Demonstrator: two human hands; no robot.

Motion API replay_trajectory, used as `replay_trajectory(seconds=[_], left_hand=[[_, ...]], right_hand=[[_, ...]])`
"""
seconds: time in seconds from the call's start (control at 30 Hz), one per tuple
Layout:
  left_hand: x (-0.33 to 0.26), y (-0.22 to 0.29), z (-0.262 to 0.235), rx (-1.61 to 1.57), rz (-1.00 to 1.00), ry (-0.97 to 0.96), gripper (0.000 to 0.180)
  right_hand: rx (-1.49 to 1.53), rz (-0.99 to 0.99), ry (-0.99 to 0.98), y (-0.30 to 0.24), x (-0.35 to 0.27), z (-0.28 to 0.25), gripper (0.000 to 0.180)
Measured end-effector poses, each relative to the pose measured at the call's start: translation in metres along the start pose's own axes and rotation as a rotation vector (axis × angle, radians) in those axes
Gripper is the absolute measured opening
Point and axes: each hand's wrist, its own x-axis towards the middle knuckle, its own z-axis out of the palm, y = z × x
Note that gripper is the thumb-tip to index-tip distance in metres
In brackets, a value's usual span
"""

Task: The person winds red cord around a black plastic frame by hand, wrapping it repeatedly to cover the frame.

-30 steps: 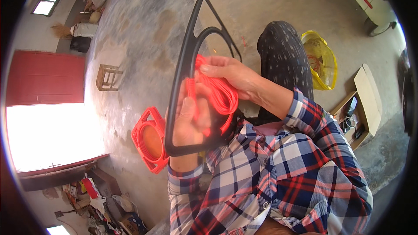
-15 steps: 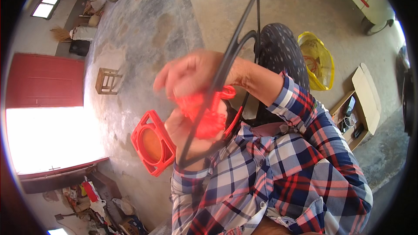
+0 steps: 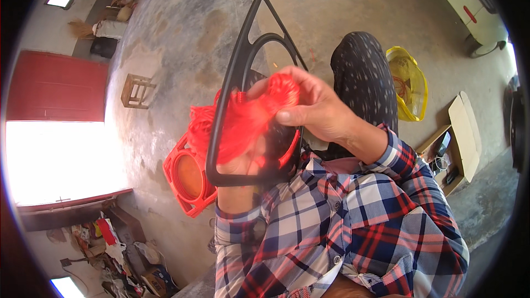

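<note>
In my right hand [image 3: 320, 105] is one end of a bundle of thin red cord [image 3: 243, 124], pinched between thumb and fingers. My left hand [image 3: 248, 160] is under the lower part of the bundle, its fingers largely covered by the cord and blurred. A black triangular plastic frame [image 3: 221, 110] with a curved inner bar stands around the cord, and the cord shows through its opening. Beside my left wrist, a red plastic frame [image 3: 190, 179] with a round orange-brown middle sits lower down. Another curved red piece [image 3: 290, 152] shows behind the black frame's right side.
A yellow bag [image 3: 411, 85] with reddish cord inside stands right of my knee. An open cardboard box [image 3: 464, 138] holds small dark items and a white cable. A wooden stool [image 3: 137, 91] is at left, a pale vehicle [image 3: 469, 5] at far right, and clutter [image 3: 121, 254] at lower left.
My right hand has drawn one end of the red cord bundle up and right, spreading it out. The black frame has turned to show its opening more broadly and shifted left.
</note>
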Motion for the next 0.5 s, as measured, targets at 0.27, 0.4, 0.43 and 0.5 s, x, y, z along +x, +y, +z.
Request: replay_trajectory(seconds=[0.27, 0.4, 0.43, 0.5], left_hand=[[-0.008, 0.017, -0.037, 0.142, 0.013, 0.037, 0.058], [-0.014, 0.035, -0.062, 0.129, 0.028, 0.095, 0.046], [-0.013, 0.036, -0.07, 0.13, 0.023, 0.099, 0.046], [-0.017, 0.04, -0.078, 0.076, 0.038, 0.023, 0.046]], right_hand=[[-0.044, -0.399, 0.341, -0.056, 0.011, -0.04, 0.035], [-0.129, -0.198, 0.387, -0.04, -0.001, -0.041, 0.032], [-0.126, -0.197, 0.392, -0.037, -0.005, -0.05, 0.032], [0.391, 0.03, 0.288, -0.026, -0.011, -0.078, 0.034]])
